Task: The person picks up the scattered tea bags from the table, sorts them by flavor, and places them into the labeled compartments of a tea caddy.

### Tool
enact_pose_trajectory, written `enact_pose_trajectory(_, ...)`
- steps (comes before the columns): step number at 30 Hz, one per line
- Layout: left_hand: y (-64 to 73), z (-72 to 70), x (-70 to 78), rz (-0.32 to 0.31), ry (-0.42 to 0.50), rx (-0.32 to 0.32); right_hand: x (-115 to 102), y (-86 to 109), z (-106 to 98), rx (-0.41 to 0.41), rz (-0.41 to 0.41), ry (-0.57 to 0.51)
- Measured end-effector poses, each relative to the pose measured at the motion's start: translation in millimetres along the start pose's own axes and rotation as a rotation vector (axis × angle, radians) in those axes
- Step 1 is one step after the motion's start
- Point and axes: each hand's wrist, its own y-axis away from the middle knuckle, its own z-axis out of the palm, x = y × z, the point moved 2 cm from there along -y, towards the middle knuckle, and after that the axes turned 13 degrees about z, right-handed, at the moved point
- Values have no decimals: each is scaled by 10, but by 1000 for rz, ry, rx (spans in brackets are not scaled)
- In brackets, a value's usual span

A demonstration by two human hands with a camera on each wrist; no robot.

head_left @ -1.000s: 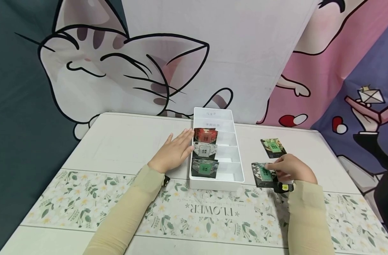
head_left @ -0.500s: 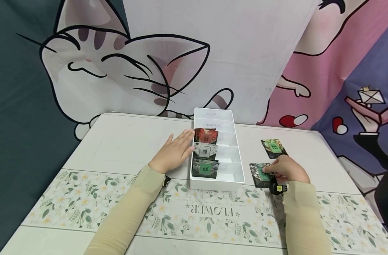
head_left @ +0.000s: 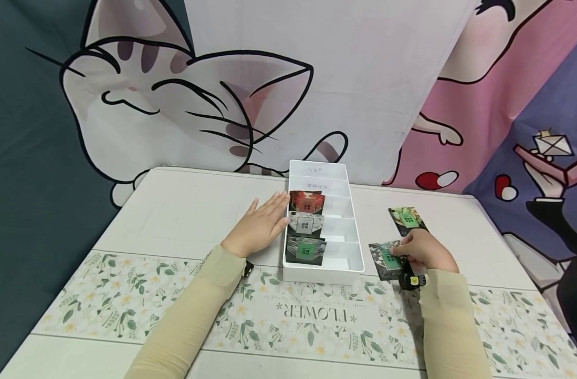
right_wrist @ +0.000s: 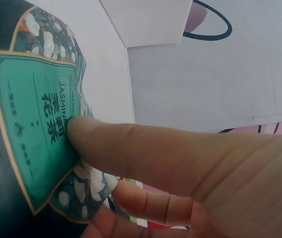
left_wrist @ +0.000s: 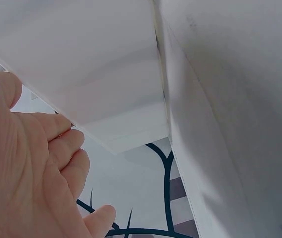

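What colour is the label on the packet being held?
The label is green, clearest in the right wrist view.

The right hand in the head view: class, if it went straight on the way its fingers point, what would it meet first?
Probably the right side of the white compartment box, with the pinched jasmine tea sachet leading the right hand. Height is unclear, so it might pass above the box.

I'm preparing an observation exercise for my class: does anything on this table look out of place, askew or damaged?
The FLOWER lettering looks odd: it reads upside down in the head view. The loose packet beyond the right hand lies askew outside the tray. No damage shows.
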Motion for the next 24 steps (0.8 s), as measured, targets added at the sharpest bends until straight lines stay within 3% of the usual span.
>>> enact_pose_trajectory(6,1,5,-4,-10,6,-6,9,-16,-26,50,-5,35)
enact_pose_trajectory(9,0,4,-4,-8,7,-8,8,-21,-46,35,-20,36)
enact_pose_trajectory(15,2,-3,-2,-1,8,2,0,-25,-71,-12,-73,-49)
enact_pose_trajectory(24,-2,3,-4,4,6,12,-13,-20,-105,-23,-74,-150)
